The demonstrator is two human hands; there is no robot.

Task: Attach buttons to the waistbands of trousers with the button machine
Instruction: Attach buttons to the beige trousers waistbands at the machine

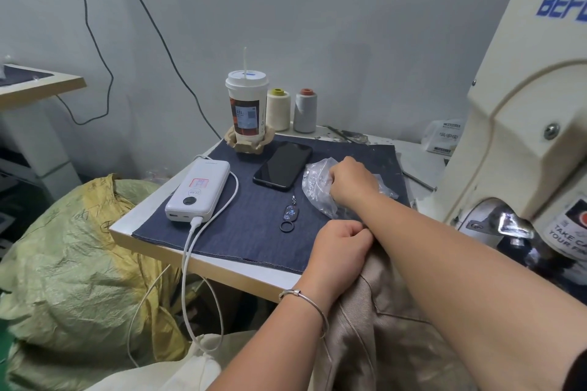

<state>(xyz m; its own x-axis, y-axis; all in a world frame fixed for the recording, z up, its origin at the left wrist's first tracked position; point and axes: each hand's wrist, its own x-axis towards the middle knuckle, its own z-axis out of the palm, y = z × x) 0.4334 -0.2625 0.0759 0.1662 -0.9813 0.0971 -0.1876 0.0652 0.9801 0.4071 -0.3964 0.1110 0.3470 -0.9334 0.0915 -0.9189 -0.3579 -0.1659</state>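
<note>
Right hand [349, 181], fingers curled into a clear plastic bag [317, 178] on the desk [203, 260], at 3 o'clock of the phone [282, 165]. Left hand [340, 247], at 6 o'clock of the bag, grips tan trousers [381, 320]. Button machine [524, 136] at 3 o'clock.

A dark blue cloth [254, 232] covers most of the counter [152, 235]. On it lie a white power bank [198, 189] with a white cable [187, 263] plugged into its near end, a black phone [282, 164] face up, and a small key fob [288, 214] with a ring. A lidded paper cup [247, 108] with a straw stands at the far edge, beside a cream thread cone [278, 109] and a grey thread cone [305, 111]. A yellow-green sack [73, 263], perhaps woven plastic, slumps left of the counter.
</note>
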